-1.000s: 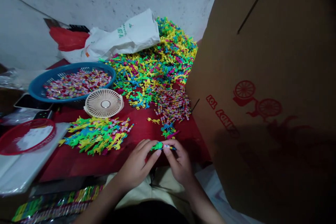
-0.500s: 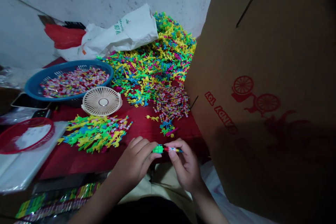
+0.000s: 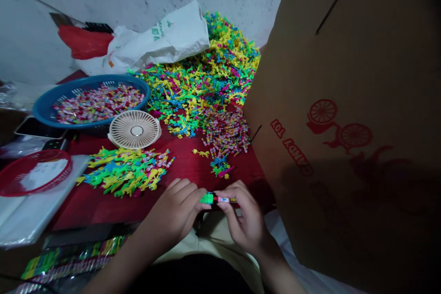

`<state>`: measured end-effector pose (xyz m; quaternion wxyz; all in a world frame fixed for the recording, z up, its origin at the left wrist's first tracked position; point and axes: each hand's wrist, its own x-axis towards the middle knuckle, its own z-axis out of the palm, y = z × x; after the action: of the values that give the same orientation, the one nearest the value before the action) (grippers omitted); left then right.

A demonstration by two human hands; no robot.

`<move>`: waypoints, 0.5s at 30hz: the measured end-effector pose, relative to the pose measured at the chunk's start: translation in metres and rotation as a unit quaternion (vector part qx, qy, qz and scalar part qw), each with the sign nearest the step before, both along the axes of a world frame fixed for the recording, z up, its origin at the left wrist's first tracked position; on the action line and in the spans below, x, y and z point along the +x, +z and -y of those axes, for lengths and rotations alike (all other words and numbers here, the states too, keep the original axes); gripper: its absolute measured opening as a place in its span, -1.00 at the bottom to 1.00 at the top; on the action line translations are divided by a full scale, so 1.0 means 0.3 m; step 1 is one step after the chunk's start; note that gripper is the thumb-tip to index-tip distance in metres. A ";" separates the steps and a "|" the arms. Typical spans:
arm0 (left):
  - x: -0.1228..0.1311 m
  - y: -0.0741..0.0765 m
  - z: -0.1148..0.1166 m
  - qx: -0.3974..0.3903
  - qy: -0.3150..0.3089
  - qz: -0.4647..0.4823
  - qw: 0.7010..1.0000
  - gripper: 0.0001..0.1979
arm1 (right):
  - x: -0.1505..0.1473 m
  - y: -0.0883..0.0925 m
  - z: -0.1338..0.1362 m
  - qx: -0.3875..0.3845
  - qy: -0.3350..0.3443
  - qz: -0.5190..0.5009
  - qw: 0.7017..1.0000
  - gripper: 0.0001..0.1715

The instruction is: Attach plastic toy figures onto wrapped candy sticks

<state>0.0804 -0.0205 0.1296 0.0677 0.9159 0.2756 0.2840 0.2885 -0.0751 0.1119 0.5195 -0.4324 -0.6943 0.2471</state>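
My left hand (image 3: pixel 182 206) is closed on a small green plastic toy piece (image 3: pixel 207 198), part of which the fingers hide. Between the thumb and fingers of my right hand (image 3: pixel 243 216) is a short candy tube (image 3: pixel 223 200), pink and white with a red end. That red end meets the green piece, in line with it. Just beyond my hands lies a little cluster of blue, green and magenta toy pieces (image 3: pixel 220 165). To the left, a pile of yellow, green and blue toys with candy tubes on them (image 3: pixel 126 172) rests on the red table cover (image 3: pixel 186 170).
A blue basket (image 3: pixel 91 78) of candy tubes stands at the left behind a round white fan (image 3: pixel 136 129). Loose toy pieces (image 3: pixel 206 73) heap up against the wall, near a white sack (image 3: pixel 165 36). A tall cardboard box (image 3: pixel 330 170) closes off the right side.
The red end of the tube has come closer to the green piece as my right hand shifted slightly. The whole view has moved a little.
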 end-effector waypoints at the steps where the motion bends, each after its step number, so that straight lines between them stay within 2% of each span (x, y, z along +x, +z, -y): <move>1: 0.000 -0.003 0.000 0.001 0.002 -0.003 1.000 -0.78 | 0.001 -0.003 -0.002 -0.002 0.003 0.000 1.000 -0.75; 6: -0.004 -0.025 0.002 -0.003 0.013 -0.009 1.000 -0.77 | 0.006 -0.019 -0.006 -0.005 0.005 0.005 1.000 -0.77; 9: 0.004 -0.059 -0.006 -0.063 0.012 -0.032 0.997 -0.77 | 0.006 -0.047 -0.021 -0.025 0.006 0.028 0.999 -0.82; 12: 0.001 -0.129 -0.040 -0.141 0.015 -0.075 0.987 -0.78 | 0.010 -0.123 -0.053 -0.074 0.011 0.055 0.996 -0.86; 13: -0.013 -0.156 -0.061 -0.148 0.032 -0.087 0.985 -0.78 | 0.016 -0.159 -0.068 -0.091 0.012 0.059 0.994 -0.84; 15: -0.072 -0.205 -0.117 -0.116 0.096 -0.095 0.984 -0.74 | 0.043 -0.236 -0.100 -0.116 -0.007 0.052 0.992 -0.68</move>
<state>0.0589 0.0145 0.0680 0.1195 0.8941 0.3984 0.1664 0.3013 -0.0452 0.0412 0.4304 -0.5071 -0.6840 0.2996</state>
